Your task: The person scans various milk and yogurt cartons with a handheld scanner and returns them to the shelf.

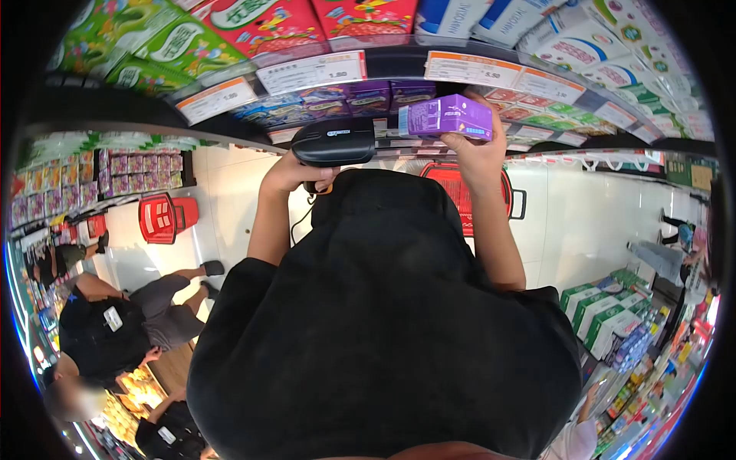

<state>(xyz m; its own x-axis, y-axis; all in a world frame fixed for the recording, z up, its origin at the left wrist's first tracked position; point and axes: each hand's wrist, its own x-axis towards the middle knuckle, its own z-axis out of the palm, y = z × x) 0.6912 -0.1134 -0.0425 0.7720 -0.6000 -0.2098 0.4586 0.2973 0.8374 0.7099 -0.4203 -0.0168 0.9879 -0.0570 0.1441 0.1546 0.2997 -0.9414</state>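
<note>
A black handheld scanner point(333, 144) is gripped in my left hand point(286, 173), its head turned toward the right. My right hand point(480, 153) holds a small purple carton point(447, 116) lying on its side, with the thumb below it and the other fingers mostly behind it. A gap separates the scanner from the carton. Both are just in front of a shelf with purple and blue packs point(369, 100). White price labels point(312, 72) run along the shelf edge above my hands.
Green and red packs point(268, 23) fill the upper shelf. Behind my right forearm is a red basket point(452, 184); another red basket point(167, 218) sits on the floor at left. People in black shirts point(100, 322) are at lower left. Green-white cartons point(606, 310) are stacked at right.
</note>
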